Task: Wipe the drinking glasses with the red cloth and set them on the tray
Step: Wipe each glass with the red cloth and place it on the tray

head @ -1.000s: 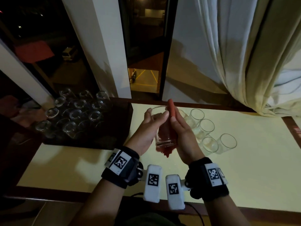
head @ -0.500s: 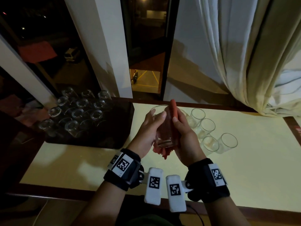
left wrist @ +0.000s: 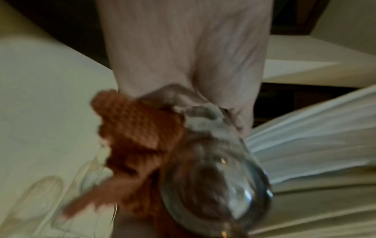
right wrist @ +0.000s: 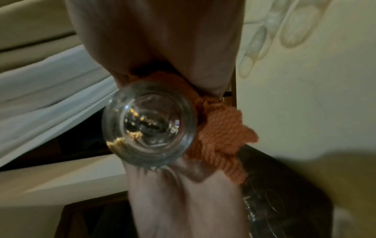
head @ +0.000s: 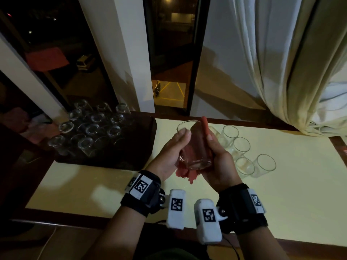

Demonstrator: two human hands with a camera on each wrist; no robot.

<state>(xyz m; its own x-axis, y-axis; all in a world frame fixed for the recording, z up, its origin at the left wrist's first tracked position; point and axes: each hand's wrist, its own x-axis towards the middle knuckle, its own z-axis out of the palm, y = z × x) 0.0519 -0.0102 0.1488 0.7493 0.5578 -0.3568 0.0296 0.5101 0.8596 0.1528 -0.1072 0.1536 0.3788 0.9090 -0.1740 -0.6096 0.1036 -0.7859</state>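
Cradling a glass [head: 194, 147] mid-frame, the left hand [head: 170, 155] steadies it so the right hand [head: 218, 164] can press the red cloth [head: 185, 172] around it.

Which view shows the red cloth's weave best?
The right wrist view: the red cloth is close and sharp beside the glass. The left wrist view is blurrier; the head view shows only a strip and dangling ends.
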